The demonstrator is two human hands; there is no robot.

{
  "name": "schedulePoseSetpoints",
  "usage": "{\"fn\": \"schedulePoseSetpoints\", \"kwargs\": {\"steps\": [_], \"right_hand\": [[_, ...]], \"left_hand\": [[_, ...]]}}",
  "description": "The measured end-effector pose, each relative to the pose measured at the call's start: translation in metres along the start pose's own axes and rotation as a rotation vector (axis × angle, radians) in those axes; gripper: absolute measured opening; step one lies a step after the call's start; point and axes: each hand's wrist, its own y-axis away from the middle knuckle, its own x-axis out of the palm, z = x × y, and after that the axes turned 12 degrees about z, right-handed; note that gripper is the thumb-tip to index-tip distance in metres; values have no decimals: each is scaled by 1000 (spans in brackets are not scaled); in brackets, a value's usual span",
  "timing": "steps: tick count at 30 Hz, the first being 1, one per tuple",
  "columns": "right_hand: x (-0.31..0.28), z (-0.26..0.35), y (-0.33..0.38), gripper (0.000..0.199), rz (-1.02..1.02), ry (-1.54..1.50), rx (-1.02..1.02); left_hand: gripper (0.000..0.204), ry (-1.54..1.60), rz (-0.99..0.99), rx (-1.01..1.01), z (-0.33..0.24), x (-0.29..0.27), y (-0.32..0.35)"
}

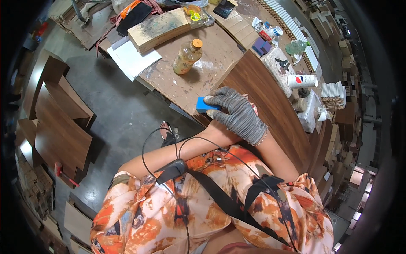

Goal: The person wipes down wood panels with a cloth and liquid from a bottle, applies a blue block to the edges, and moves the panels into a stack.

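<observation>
My right hand (239,112), in a grey knit glove, has its thumb and fingers closed on a small blue block (203,104). The block sits at the near left corner of a dark brown wood-grain board (264,99), which lies along the worktable (163,78). My left forearm (182,146) crosses in front of me and passes under the gloved hand. The gloved hand covers most of my left hand (226,133), so its fingers do not show. Beyond the block, a bottle with an orange cap (188,57) stands on the table.
White paper (133,59), a thick wooden beam (158,29) and a dark phone (134,19) lie at the table's far left. A paper cup (302,80) lies beyond the board. Brown panels (59,118) stand on the floor at left. Thin black cables (146,154) loop near my forearm.
</observation>
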Motion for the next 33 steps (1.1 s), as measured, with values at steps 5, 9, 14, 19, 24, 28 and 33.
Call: {"fn": "schedulePoseSetpoints", "kwargs": {"steps": [5,9,14,19,24,28,33], "right_hand": [[5,-6,-3,36,34,-26,28],[-4,-11,-5,37,-31,19,38],[2,5,-6,36,42,-59,22],[-7,-12,-4,33,-57,114,59],[-29,-53,-12,33,-135,62,82],[-52,-87,-23,30,-193,116,54],[-81,-134,-39,28,-211,171,64]], "left_hand": [[59,346,134,-193,-12,-42,-15],[57,273,275,-223,-14,-48,-19],[56,363,147,-198,-3,-24,-8],[59,156,394,-174,-10,-44,-16],[55,-82,431,-153,-16,-56,-25],[60,-113,468,-173,-17,-53,-24],[65,-170,401,-144,-19,-55,-25]]}}
